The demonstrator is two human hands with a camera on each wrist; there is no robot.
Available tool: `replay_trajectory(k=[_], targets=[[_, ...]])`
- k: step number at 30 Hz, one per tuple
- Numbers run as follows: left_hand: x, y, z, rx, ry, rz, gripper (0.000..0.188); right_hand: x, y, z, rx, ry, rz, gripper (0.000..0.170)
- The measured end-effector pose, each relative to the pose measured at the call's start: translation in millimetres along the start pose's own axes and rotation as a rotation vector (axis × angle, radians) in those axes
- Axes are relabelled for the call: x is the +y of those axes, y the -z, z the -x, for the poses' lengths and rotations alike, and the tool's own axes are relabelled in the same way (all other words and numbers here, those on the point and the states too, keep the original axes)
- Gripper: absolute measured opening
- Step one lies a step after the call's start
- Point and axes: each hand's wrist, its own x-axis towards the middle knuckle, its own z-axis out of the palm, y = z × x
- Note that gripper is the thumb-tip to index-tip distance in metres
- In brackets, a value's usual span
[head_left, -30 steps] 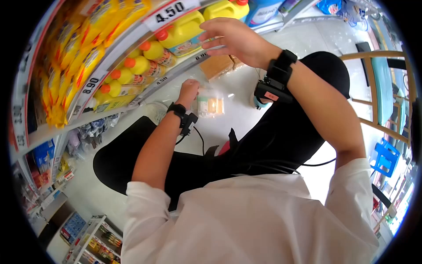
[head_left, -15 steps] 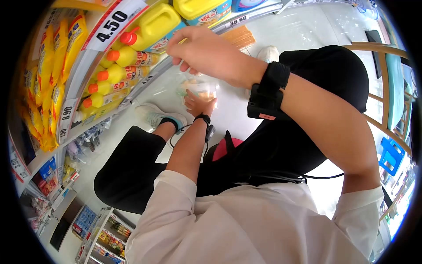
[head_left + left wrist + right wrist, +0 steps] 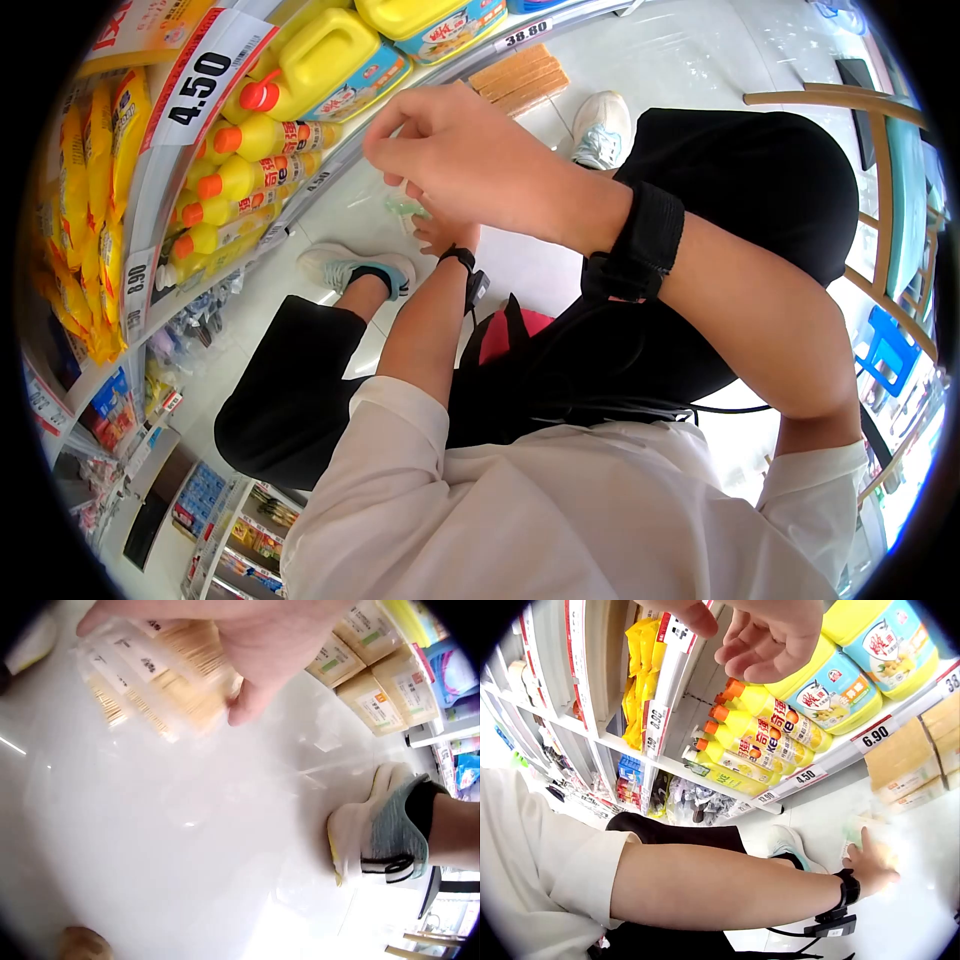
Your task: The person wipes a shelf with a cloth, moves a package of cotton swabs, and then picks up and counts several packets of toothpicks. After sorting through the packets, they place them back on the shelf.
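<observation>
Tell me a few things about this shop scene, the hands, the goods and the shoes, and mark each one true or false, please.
1. The left hand is at some clear packs down low. True.
2. The right hand grips a yellow bottle. False: it holds nothing and is in front of the shelf.
3. Several yellow bottles with orange caps are on the shelf. True.
4. The brown packages sit on the top shelf. False: they are on the floor beside the shelving.
5. The person's shoes are all black. False: they are mostly pale.
6. The largest price tag in the head view reads 4.50. True.
</observation>
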Motion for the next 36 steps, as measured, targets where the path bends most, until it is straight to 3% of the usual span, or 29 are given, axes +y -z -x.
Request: replay_trajectory(k=[3,5,12,24,26,32,36], targets=[[-3,0,-6,0.027,0.028,0.100,0.104,0,3,-3,-0.017,0.010,0.030,0.029],[-19,-9,-19,0.020,-0.087,0.070,0.105,0,4,-4,-0.029,0.017,0.046,0.029],[-45,5,-25,0.034,-0.067,0.114,0.108,6,9,-8,-0.032,0.086,0.098,0.026],[-10,-26,-2,0.060,-0.046,0.074,0.116,9,12,-9,-0.010,0.018,0.127,0.025],[-3,-18,10,0.140,-0.021,-0.006,0.110,9,12,-9,-0.009,-0.021,0.088,0.024],[-10,-34,-14,0.119,-0.013,-0.052,0.093,9,9,-10,-0.032,0.030,0.088,0.023],[-17,-18,-15,0.101,-0.014,-0.031,0.092,4,9,-10,-0.055,-0.015,0.070,0.024]])
